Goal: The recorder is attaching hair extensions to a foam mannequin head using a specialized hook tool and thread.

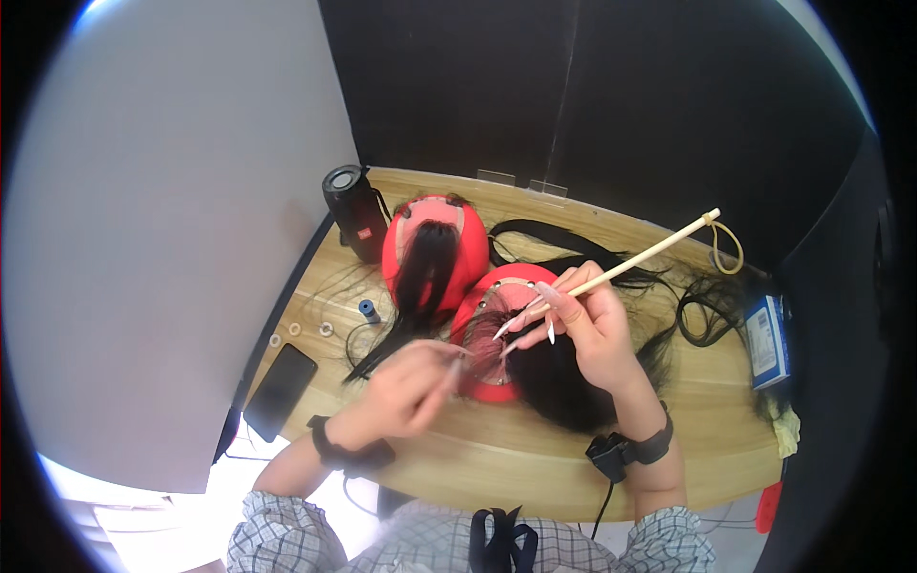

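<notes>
Lower left on the pale wood-grain table (458, 473), a flat black phone (281, 392) lies near the edge. Left of centre, the left hand (406, 390) curls its fingers, too blurred to tell whether they grip anything. Beyond it sits a red rounded form (470, 263) with black hair. At the frame's centre, a second red rounded form with pink mesh (485, 329) lies between the hands. Right of centre, the right hand (597, 329) grips a slender cream stick (650, 254), its pointed tip over the mesh.
</notes>
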Demonstrator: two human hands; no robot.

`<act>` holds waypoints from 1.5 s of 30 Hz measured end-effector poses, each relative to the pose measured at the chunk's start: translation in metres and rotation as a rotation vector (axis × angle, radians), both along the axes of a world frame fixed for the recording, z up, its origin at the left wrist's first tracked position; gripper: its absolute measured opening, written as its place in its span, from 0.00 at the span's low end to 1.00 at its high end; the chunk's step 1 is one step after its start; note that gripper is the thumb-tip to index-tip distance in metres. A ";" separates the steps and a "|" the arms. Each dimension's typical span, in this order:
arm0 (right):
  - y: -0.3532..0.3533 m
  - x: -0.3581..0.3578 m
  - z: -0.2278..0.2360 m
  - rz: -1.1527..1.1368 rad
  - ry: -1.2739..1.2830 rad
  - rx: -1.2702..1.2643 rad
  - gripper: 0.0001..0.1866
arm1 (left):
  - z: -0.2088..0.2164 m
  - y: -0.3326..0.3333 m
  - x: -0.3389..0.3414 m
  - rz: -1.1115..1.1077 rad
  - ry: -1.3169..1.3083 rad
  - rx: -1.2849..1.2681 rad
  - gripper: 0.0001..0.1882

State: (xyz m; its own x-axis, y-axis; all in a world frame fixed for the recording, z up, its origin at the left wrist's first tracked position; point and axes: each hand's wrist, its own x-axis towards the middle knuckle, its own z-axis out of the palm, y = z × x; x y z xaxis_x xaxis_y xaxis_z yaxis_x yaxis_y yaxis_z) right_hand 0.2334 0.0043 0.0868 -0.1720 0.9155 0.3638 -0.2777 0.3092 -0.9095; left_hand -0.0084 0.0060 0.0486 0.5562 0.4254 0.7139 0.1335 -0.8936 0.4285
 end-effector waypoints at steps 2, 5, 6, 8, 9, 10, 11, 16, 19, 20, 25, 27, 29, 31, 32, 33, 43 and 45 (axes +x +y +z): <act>0.001 -0.007 0.009 0.003 0.004 0.019 0.05 | 0.001 -0.002 -0.021 0.054 -0.079 -0.095 0.03; 0.001 -0.004 0.021 -0.014 -0.043 0.075 0.04 | 0.010 0.001 -0.040 0.246 -0.134 -0.335 0.14; -0.001 -0.006 0.026 -0.013 -0.040 0.076 0.04 | 0.010 0.007 -0.047 0.250 -0.256 -0.357 0.15; -0.004 -0.010 0.034 -0.046 -0.014 0.066 0.04 | 0.015 0.015 -0.053 0.252 -0.377 -0.379 0.17; -0.005 -0.009 0.038 -0.046 -0.012 0.067 0.04 | 0.022 0.016 -0.054 0.236 -0.456 -0.342 0.16; -0.005 -0.009 0.042 -0.038 -0.013 0.120 0.04 | 0.029 0.019 -0.054 0.219 -0.535 -0.307 0.15; -0.005 -0.009 0.044 -0.031 -0.016 0.172 0.04 | 0.034 0.021 -0.053 0.139 -0.540 -0.307 0.16; -0.005 -0.015 0.058 -0.050 -0.065 0.271 0.03 | 0.050 0.028 -0.016 -0.256 -0.142 -0.423 0.13; -0.009 -0.018 0.068 -0.074 -0.065 0.350 0.03 | 0.047 0.033 0.024 -0.433 -0.075 -0.402 0.12; -0.010 -0.020 0.072 -0.080 -0.025 0.393 0.03 | 0.046 0.035 0.026 -0.433 -0.077 -0.394 0.12; -0.014 0.006 0.088 -0.180 0.041 0.549 0.06 | 0.057 0.043 0.040 -0.483 -0.077 -0.397 0.13; -0.015 0.028 0.091 -0.223 -0.038 0.632 0.08 | 0.063 0.043 0.038 -0.463 -0.055 -0.419 0.13; -0.022 0.054 0.092 -0.379 0.032 0.655 0.11 | 0.066 0.043 0.042 -0.425 -0.039 -0.335 0.12; -0.033 0.072 0.091 -0.512 0.074 0.618 0.11 | 0.073 0.042 0.039 -0.396 -0.043 -0.364 0.12; -0.035 0.081 0.087 -0.577 0.060 0.612 0.10 | 0.075 0.043 0.037 -0.367 -0.047 -0.394 0.12; -0.035 0.083 0.081 -0.653 0.088 0.598 0.11 | 0.076 0.045 0.035 -0.367 -0.053 -0.394 0.12; -0.015 0.002 0.037 -0.171 -0.622 0.066 0.10 | 0.083 0.052 0.008 -0.216 -0.120 -0.373 0.12; -0.007 -0.013 0.035 -0.093 -0.911 0.134 0.10 | 0.085 0.049 0.009 -0.253 -0.121 -0.423 0.11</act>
State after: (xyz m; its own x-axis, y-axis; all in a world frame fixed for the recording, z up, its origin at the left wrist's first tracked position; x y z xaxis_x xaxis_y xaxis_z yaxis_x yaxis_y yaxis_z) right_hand 0.2204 -0.0023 0.1216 -0.3719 0.8998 0.2280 0.5580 0.4130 -0.7198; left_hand 0.0003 0.0554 0.1332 0.6032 0.5535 0.5742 -0.1379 -0.6367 0.7587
